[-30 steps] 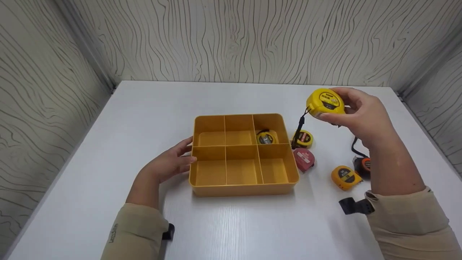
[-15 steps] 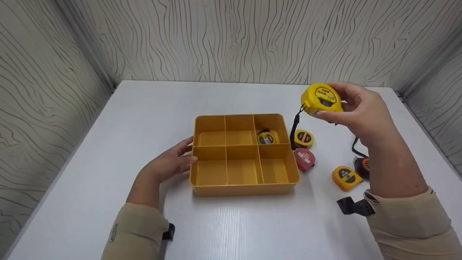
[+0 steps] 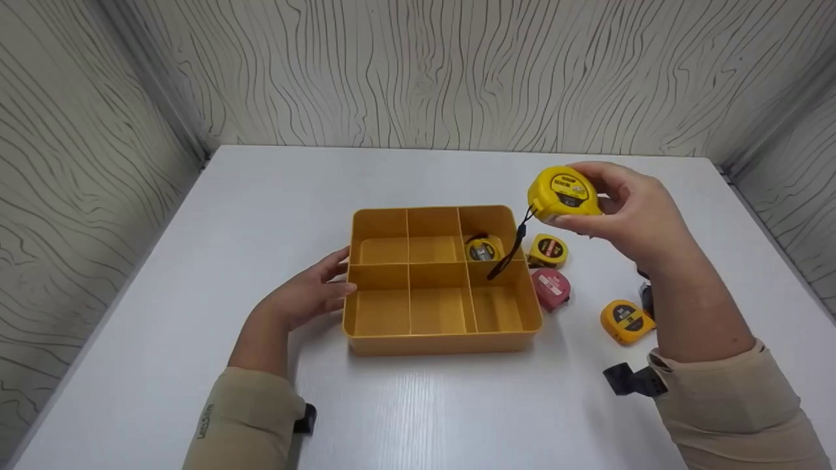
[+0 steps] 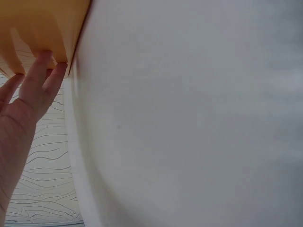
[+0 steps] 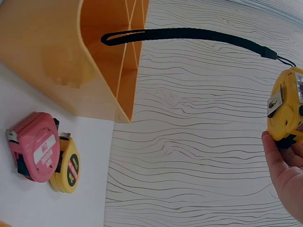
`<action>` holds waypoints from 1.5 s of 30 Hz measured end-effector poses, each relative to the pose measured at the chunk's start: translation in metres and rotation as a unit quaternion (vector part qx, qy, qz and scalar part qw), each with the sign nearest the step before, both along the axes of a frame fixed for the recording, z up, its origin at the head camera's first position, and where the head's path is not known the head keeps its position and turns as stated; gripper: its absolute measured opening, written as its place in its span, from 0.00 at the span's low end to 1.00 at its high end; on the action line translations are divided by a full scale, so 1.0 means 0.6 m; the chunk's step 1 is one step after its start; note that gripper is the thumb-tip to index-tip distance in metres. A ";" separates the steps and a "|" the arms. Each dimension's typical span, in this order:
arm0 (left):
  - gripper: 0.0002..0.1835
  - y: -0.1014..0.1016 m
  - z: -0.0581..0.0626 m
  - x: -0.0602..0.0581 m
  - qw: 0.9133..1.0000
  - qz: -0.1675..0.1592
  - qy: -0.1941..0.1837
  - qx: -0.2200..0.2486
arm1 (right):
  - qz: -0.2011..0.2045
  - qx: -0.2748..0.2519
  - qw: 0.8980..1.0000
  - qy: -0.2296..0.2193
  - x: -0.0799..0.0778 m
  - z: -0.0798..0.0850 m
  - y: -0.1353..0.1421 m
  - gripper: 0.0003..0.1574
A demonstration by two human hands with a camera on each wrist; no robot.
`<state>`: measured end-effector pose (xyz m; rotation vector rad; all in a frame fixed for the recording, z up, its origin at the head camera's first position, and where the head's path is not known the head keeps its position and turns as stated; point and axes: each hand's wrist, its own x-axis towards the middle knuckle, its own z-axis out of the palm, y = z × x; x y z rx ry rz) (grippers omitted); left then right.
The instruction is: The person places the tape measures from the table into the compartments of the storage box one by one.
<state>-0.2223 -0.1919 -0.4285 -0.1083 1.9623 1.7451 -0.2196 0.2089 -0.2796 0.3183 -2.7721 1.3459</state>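
My right hand [image 3: 637, 212] holds a yellow tape measure [image 3: 563, 190] in the air, fingers behind it and thumb below. Its black wrist strap [image 3: 513, 251] dangles over the right side of the yellow-brown divided box [image 3: 441, 344]. My left hand [image 3: 310, 294] rests against the box's left side; in the left wrist view, fairly straight fingers [image 4: 35, 82] touch the outer wall. The thumb tip lies at the rim in the head view. Within the box's back right compartment sits a small yellow-and-black tape measure [image 3: 482, 249].
Right of the box lie a yellow tape measure [image 3: 548, 250] and a red one [image 3: 552, 289]. An orange-yellow tape measure [image 3: 627, 321] lies farther right, beside a dark one [image 3: 646, 299] partly hidden by my right forearm. Wood-grain panels [image 3: 418, 78] surround the white table [image 3: 274, 189].
My right hand has carried the yellow tape measure leftward, and its strap has swung from beside the box to over it. The left hand and the box have stayed put.
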 end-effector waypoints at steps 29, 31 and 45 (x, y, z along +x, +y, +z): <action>0.44 -0.003 -0.003 -0.005 1.000 -0.004 0.002 0.013 | 0.046 0.046 0.995 -0.071 -0.010 -0.095 -0.018 0.49; 0.46 -0.003 -0.003 -0.005 1.000 -0.004 0.001 0.013 | 0.046 0.046 0.995 -0.077 -0.009 -0.100 -0.019 0.49; 0.48 -0.001 0.001 0.001 1.000 -0.002 0.003 0.004 | 0.046 0.039 0.994 -0.092 -0.003 -0.142 -0.024 0.49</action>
